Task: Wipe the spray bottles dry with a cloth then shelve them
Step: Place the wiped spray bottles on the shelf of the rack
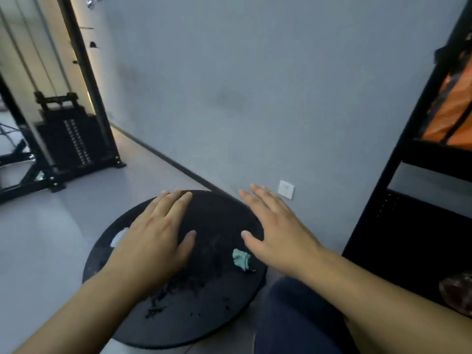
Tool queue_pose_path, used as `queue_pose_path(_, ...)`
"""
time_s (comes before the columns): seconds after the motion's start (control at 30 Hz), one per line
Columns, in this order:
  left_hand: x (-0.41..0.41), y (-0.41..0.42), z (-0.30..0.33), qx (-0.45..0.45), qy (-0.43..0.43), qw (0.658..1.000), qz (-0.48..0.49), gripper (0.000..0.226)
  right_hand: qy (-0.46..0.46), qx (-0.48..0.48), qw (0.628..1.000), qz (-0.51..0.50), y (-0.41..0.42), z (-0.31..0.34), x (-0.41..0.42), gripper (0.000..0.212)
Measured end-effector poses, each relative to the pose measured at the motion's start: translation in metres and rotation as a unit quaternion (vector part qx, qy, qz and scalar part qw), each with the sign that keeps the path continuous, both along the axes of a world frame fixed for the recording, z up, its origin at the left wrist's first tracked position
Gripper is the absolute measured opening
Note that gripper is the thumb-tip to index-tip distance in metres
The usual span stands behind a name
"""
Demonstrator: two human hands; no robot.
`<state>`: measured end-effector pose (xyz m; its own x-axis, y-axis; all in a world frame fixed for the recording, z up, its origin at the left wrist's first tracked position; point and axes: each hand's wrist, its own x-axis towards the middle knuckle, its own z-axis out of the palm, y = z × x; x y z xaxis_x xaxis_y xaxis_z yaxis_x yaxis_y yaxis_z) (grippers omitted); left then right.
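A round black table stands low in front of me. My left hand hovers over its left half, palm down, fingers spread, holding nothing. My right hand hovers over the table's right edge, also palm down and empty. A small crumpled teal cloth lies on the table just below my right thumb, apart from both hands. A white object shows partly at the table's left, half hidden by my left hand. No spray bottle is in view.
A black shelf unit stands at the right with an orange bag on an upper level. A grey wall with a white socket is behind the table. A black weight machine stands at the far left on the grey floor.
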<state>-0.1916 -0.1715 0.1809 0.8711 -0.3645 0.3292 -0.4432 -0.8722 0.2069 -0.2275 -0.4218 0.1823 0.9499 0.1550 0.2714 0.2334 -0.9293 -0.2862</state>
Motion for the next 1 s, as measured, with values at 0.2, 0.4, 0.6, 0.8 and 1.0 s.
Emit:
queue_pose_path(0.2, 0.027, 0.058, -0.026, -0.009, 0.033, 0.997, 0.066, 0.075, 0.015, 0.004, 0.999, 0.045, 0.052, -0.023, 0.046, 0.076)
queue_pose_path(0.4, 0.064, 0.102, -0.061, 0.002, 0.067, 0.990, 0.122, 0.072, 0.036, 0.000, 0.996, 0.077, 0.093, -0.052, 0.092, 0.076)
queue_pose_path(0.6, 0.109, 0.119, -0.100, 0.010, 0.086, 0.987, 0.134, 0.068, 0.070, 0.004, 0.994, 0.089, 0.118, -0.086, 0.144, 0.077)
queue_pose_path(0.8, 0.158, 0.121, -0.138, 0.009, 0.110, 0.986, 0.126, 0.065, 0.074, -0.016, 0.993, 0.096, 0.127, -0.120, 0.189, 0.076)
queue_pose_path(1.0, 0.183, 0.118, -0.166, 0.012, 0.117, 0.986, 0.119, 0.062, 0.092, -0.015, 0.992, 0.085, 0.119, -0.149, 0.208, 0.076)
